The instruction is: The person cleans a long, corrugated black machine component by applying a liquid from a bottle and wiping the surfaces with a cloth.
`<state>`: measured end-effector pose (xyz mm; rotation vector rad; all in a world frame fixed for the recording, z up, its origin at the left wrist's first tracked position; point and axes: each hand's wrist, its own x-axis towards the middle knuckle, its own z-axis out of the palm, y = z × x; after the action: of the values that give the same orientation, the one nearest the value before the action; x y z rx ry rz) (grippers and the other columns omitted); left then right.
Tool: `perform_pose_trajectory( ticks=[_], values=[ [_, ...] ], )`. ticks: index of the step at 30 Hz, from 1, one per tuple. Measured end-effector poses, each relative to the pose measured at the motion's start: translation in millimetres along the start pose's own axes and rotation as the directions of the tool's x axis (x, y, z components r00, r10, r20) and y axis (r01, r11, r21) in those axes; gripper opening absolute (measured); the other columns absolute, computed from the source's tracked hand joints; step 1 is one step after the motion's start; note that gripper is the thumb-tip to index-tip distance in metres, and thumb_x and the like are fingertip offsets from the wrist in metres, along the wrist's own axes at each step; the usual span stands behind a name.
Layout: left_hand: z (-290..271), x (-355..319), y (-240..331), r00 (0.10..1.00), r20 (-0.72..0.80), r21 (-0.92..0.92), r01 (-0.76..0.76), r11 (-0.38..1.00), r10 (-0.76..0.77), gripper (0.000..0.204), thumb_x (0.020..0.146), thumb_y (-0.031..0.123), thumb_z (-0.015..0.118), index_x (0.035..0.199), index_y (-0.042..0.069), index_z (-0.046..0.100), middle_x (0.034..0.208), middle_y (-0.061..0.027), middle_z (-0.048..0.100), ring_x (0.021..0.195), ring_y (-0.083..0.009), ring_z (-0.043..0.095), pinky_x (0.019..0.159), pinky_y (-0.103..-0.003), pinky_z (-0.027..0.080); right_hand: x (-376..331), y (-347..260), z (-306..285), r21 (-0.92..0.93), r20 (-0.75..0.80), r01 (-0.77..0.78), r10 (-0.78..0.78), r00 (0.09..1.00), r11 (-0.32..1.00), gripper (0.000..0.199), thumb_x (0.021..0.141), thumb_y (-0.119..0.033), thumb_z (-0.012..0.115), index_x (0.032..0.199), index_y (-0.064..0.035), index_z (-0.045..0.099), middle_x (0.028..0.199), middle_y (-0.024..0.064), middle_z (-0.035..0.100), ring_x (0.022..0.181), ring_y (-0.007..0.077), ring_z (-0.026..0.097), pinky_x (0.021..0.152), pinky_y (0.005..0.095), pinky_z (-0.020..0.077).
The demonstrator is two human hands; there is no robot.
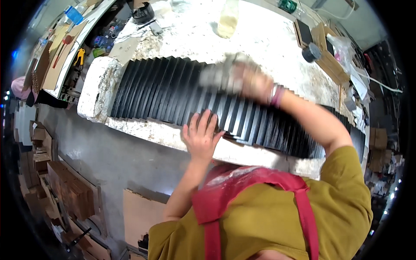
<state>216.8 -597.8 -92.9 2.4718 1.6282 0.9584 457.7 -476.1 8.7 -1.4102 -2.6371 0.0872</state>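
Note:
A long black pleated bellows cover [160, 89] lies across the white, stained worktable [186, 37], its folds running front to back. My left hand [202, 136] rests on the near edge of the cover, fingers stretched out and slightly spread. A crumpled greyish-white rag [221, 76] is in my right hand [258, 84], on the far side of the pleats near the middle. Motion blurs both the rag and the fingers around it. At the cover's left end sits a white, worn block [97, 89].
A bottle of pale yellow liquid [228, 19] stands at the far side. A dark tape roll [311, 53] and a cardboard box [331, 65] are at the right. Another bench holds a yellow air gun [79, 57]; a person in a pink cap [20, 88] is far left.

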Motion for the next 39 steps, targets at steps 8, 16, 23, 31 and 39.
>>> perform_pose_trajectory(
  ticks=[8, 16, 23, 31, 39],
  values=[
    [0, 2, 0, 1.0, -0.018, 0.032, 0.001, 0.999, 0.0, 0.072, 0.068, 0.052, 0.077, 0.128, 0.017, 0.059, 0.138, -0.0024, 0.054, 0.131, -0.0297, 0.041, 0.11, -0.052, 0.017, -22, -35, 6, -0.024, -0.147, -0.106, 0.101, 0.984, 0.994, 0.028, 0.08, -0.017, 0.063, 0.107, -0.0083, 0.062, 0.103, 0.0153, 0.062, 0.096, 0.0294, 0.062, 0.077, 0.0392, 0.0541],
    [-12, -1, 5, 0.997, 0.043, -0.004, -0.069, 0.998, 0.069, 0.067, 0.078, 0.057, 0.063, 0.133, 0.019, 0.057, 0.142, -0.0033, 0.05, 0.135, -0.0317, 0.038, 0.113, -0.054, 0.013, -88, -83, -29, 0.653, -0.096, 0.071, -0.011, 0.995, 0.754, 0.039, 0.082, -0.033, 0.069, 0.111, -0.0082, 0.063, 0.11, 0.0119, 0.065, 0.097, 0.0261, 0.066, 0.084, 0.0371, 0.0536],
    [7, -8, 24, 0.986, 0.114, -0.137, -0.109, 0.985, 0.125, 0.068, 0.072, 0.06, 0.068, 0.125, 0.018, 0.063, 0.137, -0.0029, 0.055, 0.13, -0.0302, 0.045, 0.107, -0.056, 0.022, -79, -61, 3, 0.078, -0.217, 0.258, -0.237, 0.947, 0.963, 0.047, 0.079, -0.034, 0.071, 0.12, -0.0144, 0.061, 0.126, 0.0138, 0.056, 0.118, 0.03, 0.053, 0.102, 0.0402, 0.0426],
    [-10, -5, 44, 0.981, 0.168, -0.061, -0.085, 0.995, 0.094, 0.078, 0.068, 0.051, 0.077, 0.131, 0.012, 0.056, 0.143, -0.007, 0.049, 0.136, -0.0349, 0.036, 0.111, -0.06, 0.014, -33, 72, -30, 0.214, -0.073, -0.489, 0.513, 0.855, 0.846, 0.044, 0.098, -0.032, 0.049, 0.134, -0.0073, 0.054, 0.121, 0.0122, 0.06, 0.088, 0.0222, 0.066, 0.079, 0.0391, 0.0562],
    [21, -18, 28, 0.992, 0.077, 0.133, -0.114, 0.985, 0.105, 0.074, 0.074, 0.06, 0.068, 0.13, 0.013, 0.058, 0.142, -0.0046, 0.05, 0.136, -0.0295, 0.039, 0.113, -0.057, 0.009, -147, -86, 20, 0.615, 0.028, 0.031, -0.061, 0.998, 0.788, 0.049, 0.077, -0.024, 0.072, 0.123, -0.0157, 0.059, 0.127, 0.0124, 0.057, 0.118, 0.028, 0.056, 0.11, 0.0481, 0.0354]
  ],
)
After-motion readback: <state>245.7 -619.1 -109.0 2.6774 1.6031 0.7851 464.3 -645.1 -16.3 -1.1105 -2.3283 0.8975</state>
